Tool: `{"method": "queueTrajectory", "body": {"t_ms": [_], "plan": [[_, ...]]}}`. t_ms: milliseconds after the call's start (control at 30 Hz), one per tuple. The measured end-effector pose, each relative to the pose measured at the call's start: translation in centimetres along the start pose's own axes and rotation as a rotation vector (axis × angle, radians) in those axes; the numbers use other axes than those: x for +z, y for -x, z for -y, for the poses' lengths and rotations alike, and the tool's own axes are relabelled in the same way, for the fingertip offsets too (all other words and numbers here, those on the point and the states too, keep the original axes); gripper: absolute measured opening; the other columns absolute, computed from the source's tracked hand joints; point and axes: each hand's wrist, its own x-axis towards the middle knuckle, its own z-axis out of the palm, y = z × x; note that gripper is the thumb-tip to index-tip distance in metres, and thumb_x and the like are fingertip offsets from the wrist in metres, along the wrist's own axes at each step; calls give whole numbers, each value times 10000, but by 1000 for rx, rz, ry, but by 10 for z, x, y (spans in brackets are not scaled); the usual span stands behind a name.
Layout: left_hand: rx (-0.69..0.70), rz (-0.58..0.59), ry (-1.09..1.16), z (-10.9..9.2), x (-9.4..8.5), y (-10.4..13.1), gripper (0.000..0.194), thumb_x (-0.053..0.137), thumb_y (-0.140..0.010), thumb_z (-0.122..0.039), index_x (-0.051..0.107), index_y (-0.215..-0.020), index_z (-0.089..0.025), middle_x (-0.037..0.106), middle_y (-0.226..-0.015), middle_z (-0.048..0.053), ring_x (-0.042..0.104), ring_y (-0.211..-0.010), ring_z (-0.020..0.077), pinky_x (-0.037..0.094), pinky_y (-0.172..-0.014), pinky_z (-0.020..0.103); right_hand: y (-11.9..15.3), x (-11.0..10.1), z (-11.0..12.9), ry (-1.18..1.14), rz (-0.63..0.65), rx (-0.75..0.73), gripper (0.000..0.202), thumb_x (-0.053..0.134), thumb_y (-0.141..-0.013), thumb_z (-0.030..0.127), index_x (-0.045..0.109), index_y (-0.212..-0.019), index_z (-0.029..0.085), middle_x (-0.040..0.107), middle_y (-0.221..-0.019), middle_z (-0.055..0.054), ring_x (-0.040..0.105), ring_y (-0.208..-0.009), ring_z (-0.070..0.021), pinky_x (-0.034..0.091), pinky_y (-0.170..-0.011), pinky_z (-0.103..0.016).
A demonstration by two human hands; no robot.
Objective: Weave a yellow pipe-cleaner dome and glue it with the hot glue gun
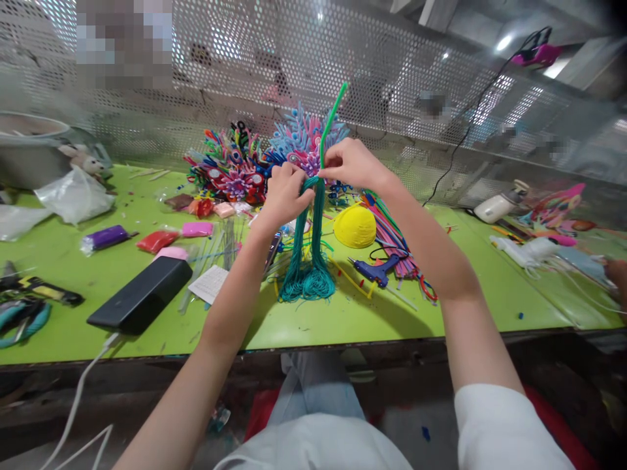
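Observation:
A bundle of teal yarn hangs between my hands, its lower loops resting on the green table. My left hand is closed around the top bend of the yarn. My right hand pinches a green pipe cleaner at the top of the yarn; its free end sticks up and leans right. Whether the pipe cleaner passes round the yarn is hidden by my fingers. Just right of the yarn sit a yellow dome and a blue glue gun.
Colourful pipe-cleaner flower pieces stand at the back against a perforated metal screen. A black power bank, pliers and clay packets lie left. Pipe cleaners, a white glue gun and a white bottle lie right.

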Motion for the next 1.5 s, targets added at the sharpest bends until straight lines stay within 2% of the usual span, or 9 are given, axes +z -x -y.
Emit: {"method": "queueTrajectory", "body": {"t_ms": [200, 367, 500, 700, 867, 1067, 1200, 1333, 1500], "plan": [[-213, 262, 536, 9, 2, -4, 98, 516, -740, -252, 568, -779, -179, 558, -858, 32, 493, -870, 190, 402, -872, 338, -7, -11, -3, -27, -245, 48, 190, 686, -822, 317, 628, -691, 193, 674, -765, -32, 573, -766, -156, 419, -711, -300], [-311, 247, 759, 25, 14, -5, 190, 611, -701, -315, 653, -798, -158, 650, -983, 57, 540, -879, 160, 428, -791, 275, -21, -36, -12, -123, -547, 75, 256, 680, -834, 262, 537, -631, 201, 636, -710, -11, 493, -655, -89, 369, -649, -261], [-241, 224, 915, 26, 22, 1, 336, 693, -691, -429, 707, -930, -194, 669, -985, 36, 556, -792, 141, 445, -715, 268, -27, -48, -9, -288, -618, 21, 243, 662, -848, 229, 522, -651, 209, 615, -678, 9, 478, -585, -75, 361, -579, -243], [-41, 439, 632, 28, 15, 3, 256, 800, -632, -407, 718, -690, -171, 692, -945, 75, 595, -1004, 238, 466, -862, 325, -22, -38, 12, -284, -422, 6, 294, 707, -836, 302, 508, -641, 207, 620, -670, 38, 475, -578, -61, 352, -531, -212], [-15, 489, 815, 25, 10, 6, 284, 792, -670, -431, 688, -676, -167, 686, -1128, 97, 612, -1024, 229, 466, -941, 361, -22, -32, 24, -372, -377, -73, 248, 689, -841, 198, 530, -651, 182, 626, -656, 34, 477, -550, -55, 352, -509, -206], [-83, 621, 972, 22, 25, 12, 532, 743, -673, -638, 551, -521, -165, 570, -659, 25, 552, -668, 135, 485, -823, 347, -31, -44, 12, -504, -543, -50, 265, 676, -841, 99, 526, -633, 165, 567, -570, 59, 460, -461, -35, 336, -460, -198], [-171, 681, 861, 35, 27, 11, 594, 708, -646, -702, 446, -515, -186, 485, -584, -4, 508, -609, 126, 474, -712, 320, -31, -65, -14, -534, -743, 0, 267, 668, -840, 76, 538, -625, 167, 610, -553, 50, 426, -399, -30, 299, -426, -214], [-213, 695, 727, 54, 32, 10, 480, 665, -727, -618, 517, -589, -183, 527, -605, 5, 500, -607, 128, 427, -623, 277, -20, -88, -33, -579, -856, 89, 318, 626, -851, 30, 523, -593, 185, 595, -492, 72, 395, -375, -24, 275, -419, -219], [-199, 787, 575, 64, 43, 9, 292, 679, -744, -439, 637, -640, -169, 623, -690, 33, 549, -683, 144, 434, -679, 266, -12, -106, -49, -606, -1005, 123, 392, 599, -854, 12, 477, -541, 213, 548, -453, 77, 368, -347, -22, 246, -409, -240]]}}
